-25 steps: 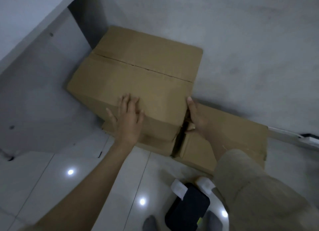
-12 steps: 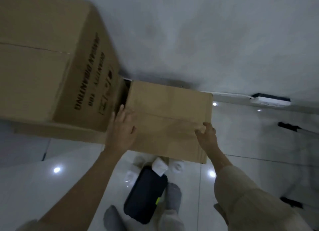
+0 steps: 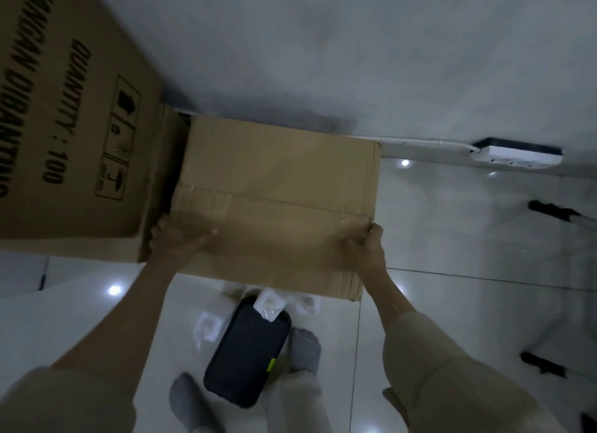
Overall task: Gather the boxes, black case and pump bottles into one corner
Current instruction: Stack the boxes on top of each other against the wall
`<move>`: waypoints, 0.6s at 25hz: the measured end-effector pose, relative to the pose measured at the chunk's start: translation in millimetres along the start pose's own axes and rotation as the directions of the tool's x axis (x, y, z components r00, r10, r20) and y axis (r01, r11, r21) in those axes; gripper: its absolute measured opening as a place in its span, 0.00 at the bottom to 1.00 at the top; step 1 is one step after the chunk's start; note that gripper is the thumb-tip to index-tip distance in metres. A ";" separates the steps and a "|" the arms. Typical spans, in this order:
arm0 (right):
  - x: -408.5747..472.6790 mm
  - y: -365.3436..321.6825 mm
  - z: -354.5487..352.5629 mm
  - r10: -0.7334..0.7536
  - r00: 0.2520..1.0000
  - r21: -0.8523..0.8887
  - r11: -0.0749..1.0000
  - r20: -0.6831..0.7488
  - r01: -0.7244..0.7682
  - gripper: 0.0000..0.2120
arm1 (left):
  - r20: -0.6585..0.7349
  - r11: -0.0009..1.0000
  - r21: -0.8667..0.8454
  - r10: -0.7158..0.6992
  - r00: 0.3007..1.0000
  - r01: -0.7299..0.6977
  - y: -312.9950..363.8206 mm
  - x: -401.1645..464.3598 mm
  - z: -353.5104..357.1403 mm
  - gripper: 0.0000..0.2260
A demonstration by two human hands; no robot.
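Both hands clasped the smaller box (image 3: 277,187): left hand (image 3: 176,240) at its 8 o'clock corner, right hand (image 3: 366,250) at 4 o'clock, each grip clenched on cardboard.

A smaller box (image 3: 277,190) is set against the wall (image 3: 355,51), just right of a larger printed box (image 3: 74,135). In front of it, on the floor (image 3: 452,238), a black case (image 3: 248,352) is flanked by pump bottles (image 3: 210,326). A power strip (image 3: 517,156) is placed along the wall, well to the right.

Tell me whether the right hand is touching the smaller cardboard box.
Touching. The head view shows the right hand gripping the near right corner of the smaller cardboard box, fingers pressed on its taped top edge.
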State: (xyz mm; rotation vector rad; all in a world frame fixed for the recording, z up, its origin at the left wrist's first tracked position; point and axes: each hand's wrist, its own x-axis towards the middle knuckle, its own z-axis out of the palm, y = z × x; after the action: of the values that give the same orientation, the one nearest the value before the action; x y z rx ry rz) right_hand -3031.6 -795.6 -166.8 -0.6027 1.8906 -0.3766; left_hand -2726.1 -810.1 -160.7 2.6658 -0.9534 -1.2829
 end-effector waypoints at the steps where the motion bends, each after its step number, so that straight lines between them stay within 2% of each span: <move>1: 0.7 0.3 0.8 0.001 1.000 0.018 1.000 -0.024 -0.001 0.31 | -0.002 0.999 -0.040 -0.024 1.000 0.024 -2.9 4.4 -1.6 0.61; 2: 1.3 0.9 0.9 -0.008 0.999 0.022 1.000 -0.048 0.009 0.30 | 0.004 0.997 -0.074 -0.037 0.999 0.037 -7.2 9.9 -2.0 0.62; 3: 1.3 1.1 -0.2 -0.026 0.997 0.016 0.999 -0.070 0.027 0.29 | 0.020 0.994 -0.107 -0.026 0.999 0.028 -10.6 13.8 -2.4 0.59; 5: -0.3 -1.4 -4.9 -0.065 0.992 0.004 0.998 -0.112 0.066 0.28 | 0.031 0.984 -0.178 0.006 0.999 -0.001 -3.4 3.0 -9.3 0.45; 7: -5.8 -6.6 -11.2 -0.094 0.986 0.007 0.995 -0.136 0.096 0.26 | -0.006 0.975 -0.224 0.012 1.000 -0.013 2.0 -10.1 -15.7 0.38; 12: -54.6 -33.3 -35.1 -0.195 0.969 0.039 0.978 -0.152 0.203 0.24 | -0.020 0.932 -0.360 0.050 0.999 -0.054 8.7 -63.2 -52.2 0.39; 15: -106.1 -58.1 -58.2 -0.255 0.954 0.073 0.960 -0.158 0.269 0.23 | -0.088 0.897 -0.419 0.116 0.989 -0.143 18.7 -111.4 -92.6 0.36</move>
State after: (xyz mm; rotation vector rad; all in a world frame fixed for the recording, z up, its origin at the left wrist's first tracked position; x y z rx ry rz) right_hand -3039.4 -784.2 -33.3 -0.7835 1.9243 -0.6954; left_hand -2721.6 -786.0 -16.7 2.2536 -0.7259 -1.2076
